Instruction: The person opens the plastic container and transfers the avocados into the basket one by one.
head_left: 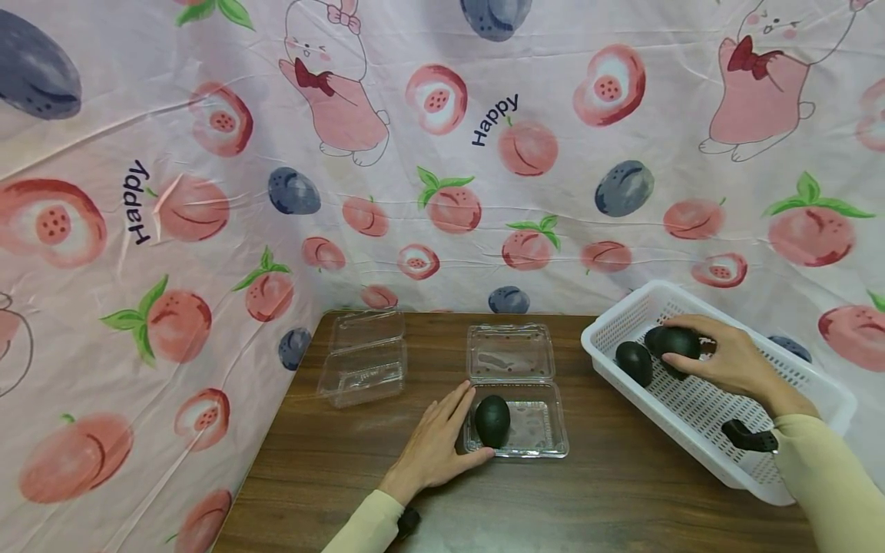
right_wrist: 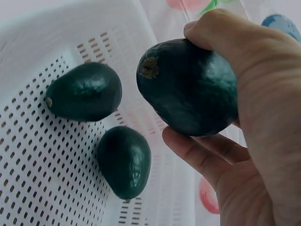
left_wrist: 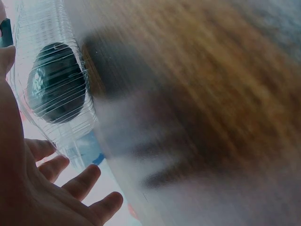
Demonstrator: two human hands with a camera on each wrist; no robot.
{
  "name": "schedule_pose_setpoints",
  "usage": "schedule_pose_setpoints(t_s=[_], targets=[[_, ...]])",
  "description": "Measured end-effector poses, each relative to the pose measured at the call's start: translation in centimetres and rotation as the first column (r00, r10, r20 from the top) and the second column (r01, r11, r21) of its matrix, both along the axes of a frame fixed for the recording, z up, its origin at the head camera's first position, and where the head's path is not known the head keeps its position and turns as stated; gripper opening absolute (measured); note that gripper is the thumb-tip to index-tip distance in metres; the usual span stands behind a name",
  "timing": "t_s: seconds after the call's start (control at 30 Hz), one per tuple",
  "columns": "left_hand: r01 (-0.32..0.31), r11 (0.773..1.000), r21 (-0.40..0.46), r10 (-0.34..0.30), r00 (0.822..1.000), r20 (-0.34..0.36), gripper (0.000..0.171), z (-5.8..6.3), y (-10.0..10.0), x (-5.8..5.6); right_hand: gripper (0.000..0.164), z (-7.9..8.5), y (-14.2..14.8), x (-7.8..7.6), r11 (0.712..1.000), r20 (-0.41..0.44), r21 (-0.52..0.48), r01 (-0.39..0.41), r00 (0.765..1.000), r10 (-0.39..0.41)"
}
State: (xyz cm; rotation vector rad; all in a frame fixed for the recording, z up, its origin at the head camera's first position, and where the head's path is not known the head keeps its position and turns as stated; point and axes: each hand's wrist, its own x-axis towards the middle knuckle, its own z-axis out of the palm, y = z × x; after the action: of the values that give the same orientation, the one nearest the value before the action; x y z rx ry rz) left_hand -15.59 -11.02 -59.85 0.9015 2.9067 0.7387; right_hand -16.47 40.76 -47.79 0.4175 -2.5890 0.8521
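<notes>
My right hand grips a dark green avocado between thumb and fingers, above the white basket. Two more avocados lie in that basket, one beside the other; the head view shows one of these plainly and the other partly covered by the held avocado. My left hand has its fingers extended along the left side of an opened clear plastic clamshell box, touching its edge. Inside the box's near half, toward the left, sits a single avocado, also seen through the ribbed wall in the left wrist view.
Another opened clear clamshell box stands at the back left of the brown wooden table. A fruit-patterned cloth hangs behind the table and along its left side. The basket sits slantwise at the right.
</notes>
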Motion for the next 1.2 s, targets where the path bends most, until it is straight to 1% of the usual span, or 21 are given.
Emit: schedule_pose_setpoints(t_s=[0.2, 0.3, 0.43, 0.53, 0.8, 1.0, 1.2], targets=[[-0.006, 1.000, -0.010, 0.006, 1.000, 0.002, 0.113, 0.1, 0.1, 0.0, 0.055, -0.4, 1.2, -0.2, 1.000, 0.020, 0.000, 0.027, 0.999, -0.027], [-0.006, 1.000, -0.011, 0.006, 1.000, 0.008, 0.113, 0.1, 0.1, 0.0, 0.054, -0.4, 1.5, -0.1, 0.998, 0.056, -0.012, 0.056, 0.997, -0.056], [-0.005, 1.000, -0.007, 0.005, 1.000, 0.008, 0.113, 0.1, 0.1, 0.0, 0.054, -0.5, 2.1, -0.1, 0.996, 0.112, -0.002, 0.089, 0.990, -0.088], [-0.003, 1.000, -0.009, 0.003, 1.000, 0.005, 0.113, 0.1, 0.1, -0.1, 0.054, -0.8, 2.5, -0.2, 0.995, 0.146, 0.002, 0.101, 0.984, -0.100], [-0.001, 1.000, -0.006, 0.001, 1.000, 0.004, 0.112, 0.1, 0.0, -0.1, 0.055, -1.4, 3.5, -0.5, 0.991, 0.187, 0.037, 0.129, 0.973, -0.134], [0.002, 1.000, -0.010, -0.002, 1.000, -0.009, 0.112, 0.1, 0.0, -0.1, 0.059, -1.7, 4.1, -0.8, 0.987, 0.259, 0.069, 0.142, 0.953, -0.155], [0.000, 1.000, -0.013, 0.000, 1.000, -0.006, 0.112, 0.0, 0.0, 0.0, 0.065, -2.3, 4.9, -0.9, 0.986, 0.360, 0.084, 0.141, 0.919, -0.162]])
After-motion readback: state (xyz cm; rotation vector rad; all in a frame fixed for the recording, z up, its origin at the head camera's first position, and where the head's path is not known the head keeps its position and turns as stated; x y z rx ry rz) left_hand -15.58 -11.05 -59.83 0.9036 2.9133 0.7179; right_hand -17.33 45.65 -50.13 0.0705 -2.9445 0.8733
